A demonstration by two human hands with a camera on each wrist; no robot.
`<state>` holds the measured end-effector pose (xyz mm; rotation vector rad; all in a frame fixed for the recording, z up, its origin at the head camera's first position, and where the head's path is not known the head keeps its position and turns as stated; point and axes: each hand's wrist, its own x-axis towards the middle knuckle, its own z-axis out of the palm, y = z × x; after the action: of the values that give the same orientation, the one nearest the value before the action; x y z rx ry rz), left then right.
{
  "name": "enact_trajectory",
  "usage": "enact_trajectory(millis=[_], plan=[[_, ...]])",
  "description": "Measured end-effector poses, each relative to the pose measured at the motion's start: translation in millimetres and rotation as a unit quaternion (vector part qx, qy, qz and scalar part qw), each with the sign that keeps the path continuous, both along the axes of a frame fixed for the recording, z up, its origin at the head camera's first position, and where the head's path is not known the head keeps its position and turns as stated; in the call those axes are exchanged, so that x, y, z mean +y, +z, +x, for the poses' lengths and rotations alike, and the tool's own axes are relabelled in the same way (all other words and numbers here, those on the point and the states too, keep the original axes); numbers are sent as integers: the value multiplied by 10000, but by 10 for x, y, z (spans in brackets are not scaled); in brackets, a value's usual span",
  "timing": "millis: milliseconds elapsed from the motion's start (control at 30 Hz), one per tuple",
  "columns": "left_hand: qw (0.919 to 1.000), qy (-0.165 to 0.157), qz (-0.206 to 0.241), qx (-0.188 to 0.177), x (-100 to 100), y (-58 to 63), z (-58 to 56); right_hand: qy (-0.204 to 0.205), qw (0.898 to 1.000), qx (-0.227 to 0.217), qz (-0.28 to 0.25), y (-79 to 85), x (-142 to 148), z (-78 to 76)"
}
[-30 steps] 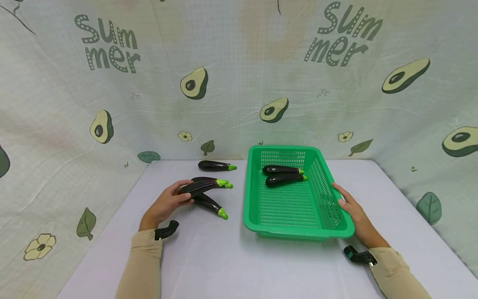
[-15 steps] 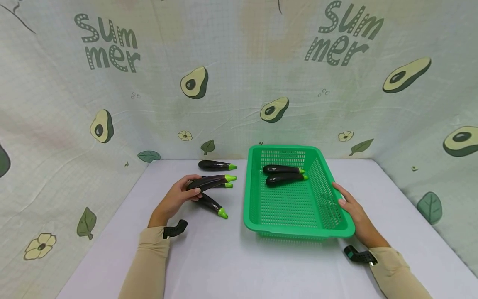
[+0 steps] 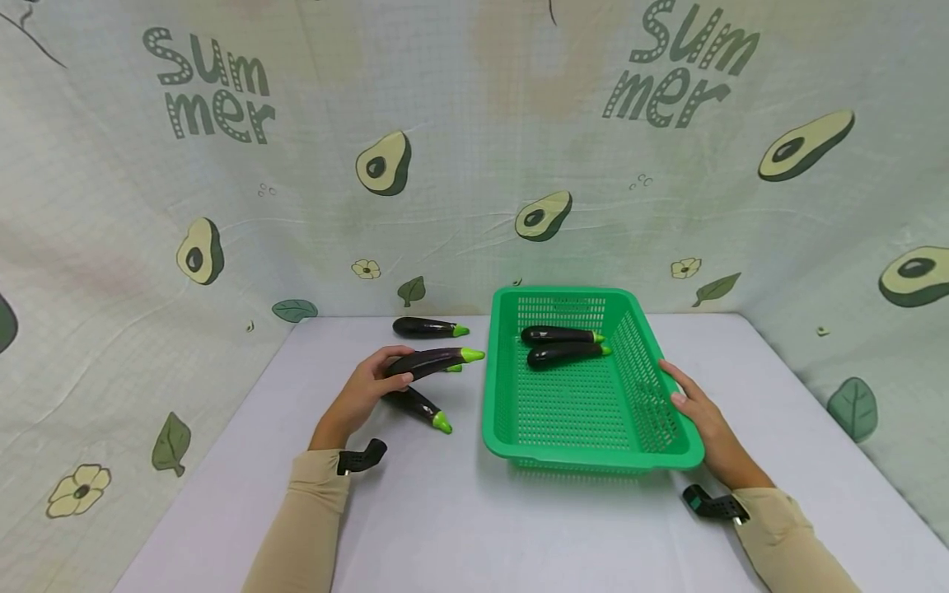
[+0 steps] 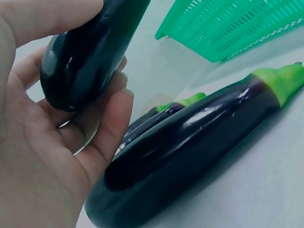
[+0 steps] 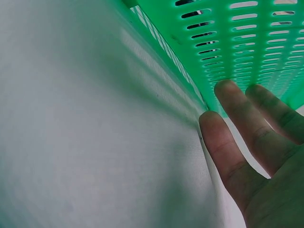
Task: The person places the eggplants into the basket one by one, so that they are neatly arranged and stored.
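My left hand (image 3: 365, 391) grips a dark purple eggplant (image 3: 430, 361) by its rounded end, thumb on one side and fingers on the other. Its green stem end points right, toward the green basket (image 3: 559, 457). Under and behind it, another eggplant (image 3: 455, 369) is mostly hidden. A third eggplant (image 3: 418, 403) lies just in front, also large below the fingers (image 4: 114, 123) in the left wrist view. At the basket's right side, my right hand (image 3: 708, 428) touches the rim, and the right wrist view has its straight fingers (image 5: 228, 152) along the outer wall.
One more eggplant (image 3: 426, 328) lies farther back on the white table (image 3: 474, 527). Inside the basket are two eggplants, one (image 3: 558, 335) behind the other (image 3: 567, 355). A printed cloth (image 3: 460, 123) stands as a wall behind the table.
My left hand has carried the gripped eggplant right and slightly back, its stem end swinging closer to the basket. The right hand and basket have stayed in place.
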<state>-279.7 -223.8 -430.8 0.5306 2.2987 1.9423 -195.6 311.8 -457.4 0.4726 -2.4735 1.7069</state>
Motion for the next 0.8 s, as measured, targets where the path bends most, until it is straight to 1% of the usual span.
enact_trajectory(millis=[100,233,367,500,633,800], plan=[[9999,-5,-151,8,37,27,10,26,10000,44,-38,-6,6,7],[9995,-94,-313,24,83,87,37,40,9999,71,-66,-14,8,9],[9994,-160,-286,76,127,131,67,28,10000,46,-67,-12,5,7],[9993,-168,-311,84,147,130,81,18,10000,28,-41,-12,-4,-3],[9993,-228,-285,50,186,125,59,-11,10000,9,-4,-19,-13,-11],[9990,-382,-233,78,300,160,22,-54,10000,-20,-12,-14,-6,-7]])
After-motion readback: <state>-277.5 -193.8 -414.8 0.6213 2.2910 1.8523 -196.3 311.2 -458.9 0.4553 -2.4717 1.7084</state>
